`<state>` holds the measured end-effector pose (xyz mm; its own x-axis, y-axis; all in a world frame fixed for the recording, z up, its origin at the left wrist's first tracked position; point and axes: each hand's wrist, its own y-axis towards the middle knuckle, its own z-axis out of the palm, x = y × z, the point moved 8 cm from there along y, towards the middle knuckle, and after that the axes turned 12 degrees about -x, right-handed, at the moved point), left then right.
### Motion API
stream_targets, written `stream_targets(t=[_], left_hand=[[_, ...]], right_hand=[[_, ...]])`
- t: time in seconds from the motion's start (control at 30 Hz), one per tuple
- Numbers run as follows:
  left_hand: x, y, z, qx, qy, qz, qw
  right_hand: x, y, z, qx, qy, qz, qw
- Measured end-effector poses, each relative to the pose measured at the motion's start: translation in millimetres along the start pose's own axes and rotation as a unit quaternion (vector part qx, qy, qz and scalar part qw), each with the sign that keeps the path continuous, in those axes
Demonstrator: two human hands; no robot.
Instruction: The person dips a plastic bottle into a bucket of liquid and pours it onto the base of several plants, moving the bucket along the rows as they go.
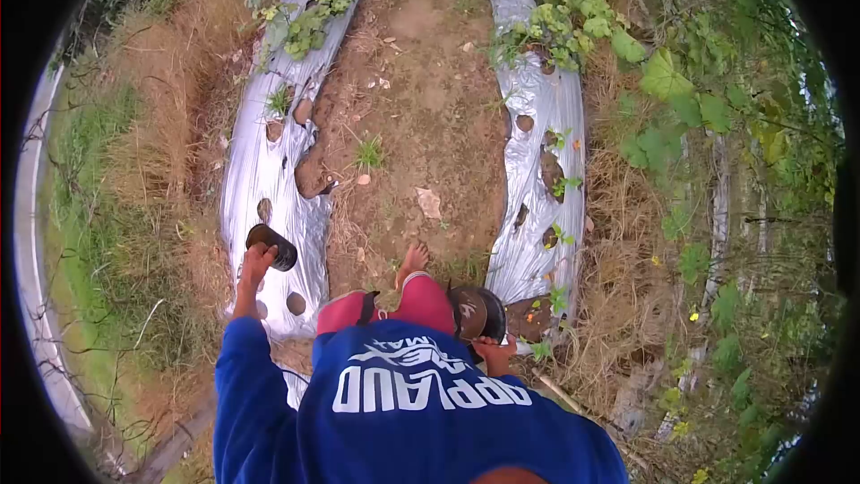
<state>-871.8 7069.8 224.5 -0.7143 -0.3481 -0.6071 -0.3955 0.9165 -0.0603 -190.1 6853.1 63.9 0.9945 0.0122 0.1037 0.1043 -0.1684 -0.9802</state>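
On the left, my left hand [258, 262] is wrapped round a dark cylindrical can [285, 255], held tilted over the silver plastic mulch [309, 233] of the left bed. The can's mouth faces up and away, and its inside looks dark. By my right thigh, a dark bucket [468, 303] with a pale marking hangs or rests against my leg. My right hand [494, 357] has its fingers closed at the near rim of this bucket. What the bucket contains is hidden. A round planting hole [296, 304] in the mulch lies just below the can.
A bare dirt path [421, 108] runs between the two mulched beds, with a dry leaf [428, 203] on it. The right bed's silver mulch [528, 255] has torn holes and small seedlings. Leafy vines [573, 9] cover its far end. Dry grass [170, 81] borders the left.
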Motion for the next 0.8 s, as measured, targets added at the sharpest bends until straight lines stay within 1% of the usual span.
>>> stream_targets(t=[0.03,0.07,0.1,0.17,0.2,0.23,0.3,0.33,0.37,0.43,0.47,0.5,0.53,0.57,0.6,0.63,0.7,0.77,0.8], left_hand=[[1.4,12.8,6.1,0.007,0.021,-0.045,0.999],[-5.0,26.7,13.5,0.017,0.008,-0.031,0.999],[-8.2,39.6,23.0,0.018,0.007,-0.036,0.999],[-27.4,68.8,33.5,0.058,-0.028,-0.089,0.994],[-35.4,90.6,43.2,0.083,-0.019,-0.109,0.990],[-49.9,117.3,49.8,0.088,-0.017,-0.105,0.990],[-62.2,153.8,76.8,0.211,0.042,-0.233,0.948],[-81.3,179.8,86.3,0.212,0.007,-0.235,0.949],[-82.1,207.0,101.5,0.213,0.005,-0.233,0.949],[-82.3,268.0,133.6,0.231,0.005,-0.259,0.938],[-85.8,295.1,142.9,0.230,-0.004,-0.288,0.930],[-85.7,316.0,161.6,0.240,-0.008,-0.292,0.926],[-84.3,358.9,183.8,0.217,0.005,-0.231,0.949],[-102.1,399.3,179.9,0.191,0.027,-0.170,0.966],[-121.1,434.4,184.3,0.178,0.035,-0.135,0.974],[-142.8,476.7,185.1,0.171,0.033,-0.138,0.975],[-195.3,542.9,182.7,0.142,0.041,-0.022,0.989],[-237.6,607.6,179.1,0.131,0.058,0.021,0.989],[-271.2,633.6,176.0,0.147,0.066,0.128,0.978]], right_hand=[[3.7,-4.7,23.5,-0.008,0.000,-0.004,1.000],[2.5,-19.2,38.7,-0.087,0.022,-0.005,0.996],[5.4,-38.0,62.1,-0.090,0.019,-0.007,0.996],[5.8,-43.2,98.1,-0.041,0.029,0.011,0.999],[9.4,-42.8,121.3,0.015,0.039,0.004,0.999],[8.7,-51.3,144.8,0.013,0.045,0.005,0.999],[7.7,-74.0,192.2,0.016,0.038,0.009,0.999],[8.3,-75.8,218.4,0.020,0.034,0.007,0.999],[8.8,-79.9,244.9,0.021,0.036,0.004,0.999],[5.5,-88.7,303.5,0.019,0.048,-0.009,0.999],[4.6,-94.9,332.2,0.019,0.046,-0.006,0.999],[6.5,-106.4,350.1,0.011,0.047,-0.016,0.999],[4.9,-112.5,393.2,0.006,0.036,-0.027,0.999],[-4.5,-117.6,428.6,-0.003,0.024,-0.031,0.999],[-2.1,-126.0,465.8,0.008,0.001,-0.057,0.998],[0.1,-129.9,500.1,0.005,0.003,-0.042,0.999],[7.2,-141.3,553.7,0.002,-0.019,-0.058,0.998],[-0.6,-167.6,612.8,0.003,0.000,-0.058,0.998],[-4.9,-172.6,636.5,0.009,0.007,-0.045,0.999]])
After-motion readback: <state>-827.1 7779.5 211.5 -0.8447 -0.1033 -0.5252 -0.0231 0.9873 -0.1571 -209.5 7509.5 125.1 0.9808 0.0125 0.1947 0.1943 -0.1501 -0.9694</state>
